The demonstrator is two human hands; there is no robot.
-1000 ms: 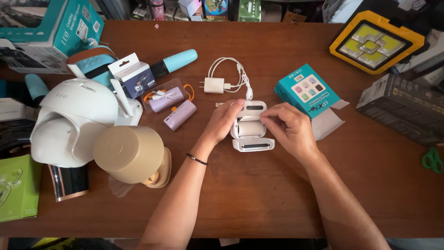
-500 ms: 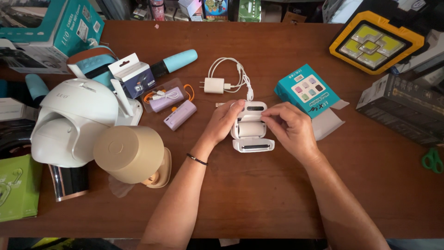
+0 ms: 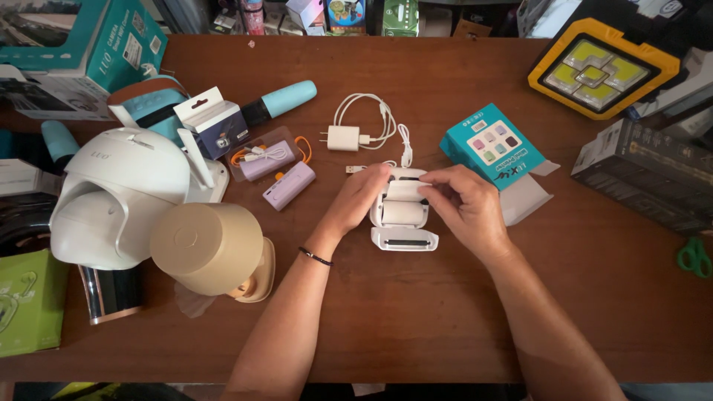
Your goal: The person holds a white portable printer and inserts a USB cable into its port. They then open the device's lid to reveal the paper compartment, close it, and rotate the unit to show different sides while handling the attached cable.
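Note:
A small white mini printer (image 3: 403, 223) lies in the middle of the brown table (image 3: 416, 319), its lid swung open toward me and a white paper roll showing inside. My left hand (image 3: 358, 199) grips the printer's left side, with a thin dark band on that wrist. My right hand (image 3: 466, 208) holds the right side, its fingertips pinching at the top edge of the roll compartment. A white cable end (image 3: 355, 168) lies just beyond my left fingers.
A white charger with coiled cable (image 3: 349, 136) lies behind the printer, a teal box (image 3: 495, 148) to the right, purple power banks (image 3: 288, 184) to the left. A white dome camera (image 3: 119, 194), beige cylinder (image 3: 209, 249), yellow-framed lamp (image 3: 601, 65) and dark box (image 3: 645, 174) crowd the sides.
My right fingertips have moved in over the top of the roll compartment. The printer has stayed in the same spot and my left hand keeps its hold.

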